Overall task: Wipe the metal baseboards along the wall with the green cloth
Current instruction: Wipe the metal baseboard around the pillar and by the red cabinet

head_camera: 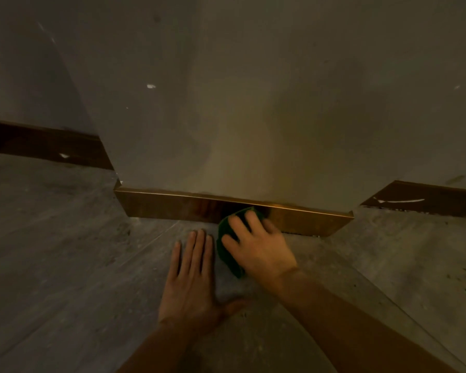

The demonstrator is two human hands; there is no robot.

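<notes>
A shiny copper-coloured metal baseboard [167, 205] runs along the foot of a grey wall pillar in the middle of the view. My right hand [258, 243] presses a dark green cloth [226, 251] against the baseboard's middle part, fingers spread over the cloth. Most of the cloth is hidden under the hand. My left hand [191, 281] lies flat on the floor just left of the cloth, palm down, fingers apart, holding nothing.
Darker baseboards run along the recessed walls at the left [46, 144] and at the right [425, 200]. The grey floor [65, 265] is dusty, with specks and debris at the right. The pillar's two corners jut out toward me.
</notes>
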